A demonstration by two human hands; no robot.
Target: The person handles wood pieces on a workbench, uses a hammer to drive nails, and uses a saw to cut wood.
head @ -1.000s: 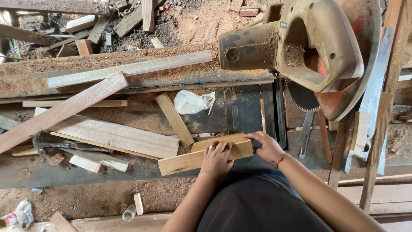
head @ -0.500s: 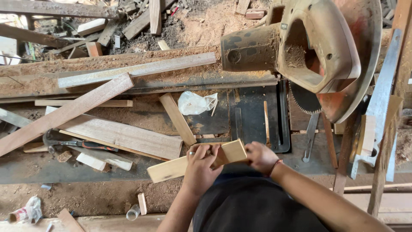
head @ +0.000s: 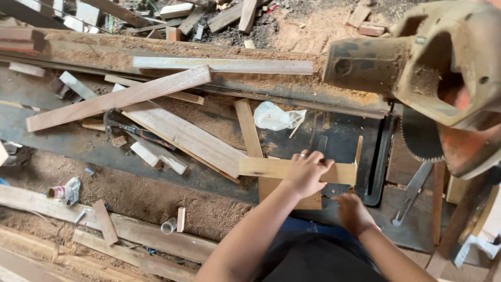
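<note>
Under the left hand (head: pixel 305 172), wood strip (head: pixel 271 168) partly covered, right hand (head: pixel 352 211) blurred

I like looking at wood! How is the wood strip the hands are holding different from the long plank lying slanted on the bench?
The wood strip is short and lies nearly level; the long plank is much longer and slants up to the right. The left hand presses on the strip, with the right hand just below it; nothing touches the plank. The strip is pale yellow, the plank more reddish-brown. Both are flat, straight-cut wood.
</note>
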